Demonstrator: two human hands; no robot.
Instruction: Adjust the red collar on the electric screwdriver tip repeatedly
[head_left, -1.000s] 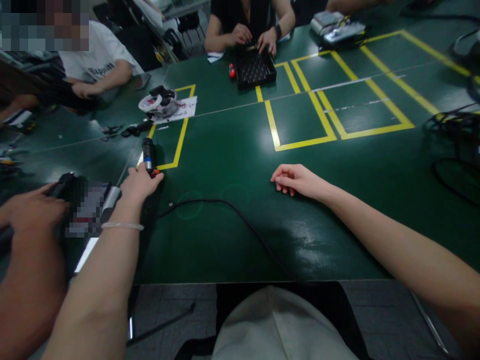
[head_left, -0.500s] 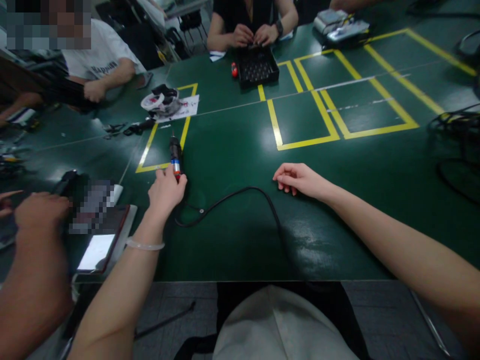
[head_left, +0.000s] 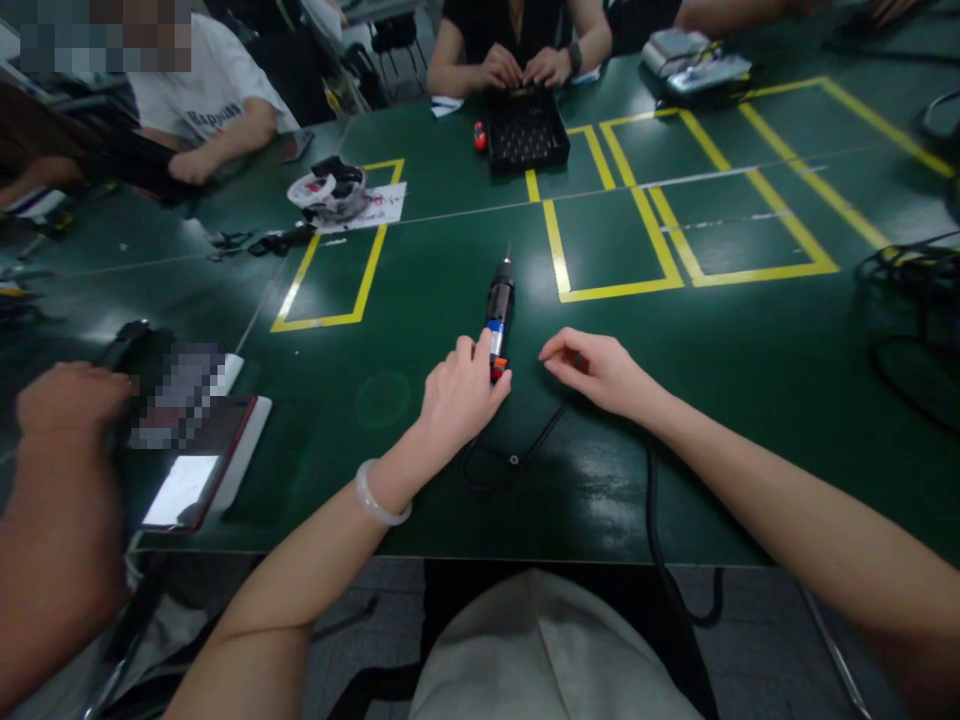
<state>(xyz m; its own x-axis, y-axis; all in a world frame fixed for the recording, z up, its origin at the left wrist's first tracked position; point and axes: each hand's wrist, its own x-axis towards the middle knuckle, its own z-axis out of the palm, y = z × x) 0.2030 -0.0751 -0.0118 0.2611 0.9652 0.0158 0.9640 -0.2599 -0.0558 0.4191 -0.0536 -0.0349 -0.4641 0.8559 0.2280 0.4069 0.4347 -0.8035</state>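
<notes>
An electric screwdriver, dark with a blue, silver and red band, lies before me with its bit pointing away. My left hand is closed on its rear end, thumb on the right side and fingers on the left. From the back of the tool a black cord loops over the green table and passes under my right forearm. To the right of the screwdriver, apart from it, my right hand rests with curled fingers, thumb and fingertips close together. Nothing shows between them.
Yellow tape outlines mark the green table. A black tray stands before a co-worker opposite. Phones lie at left near another person's arm. Tape rolls sit at back left, coiled cables at right.
My left hand has carried the screwdriver to the right, from the left yellow outline to beside my right hand. The cord has shifted right and hangs over the table's front edge. My right hand barely moved.
</notes>
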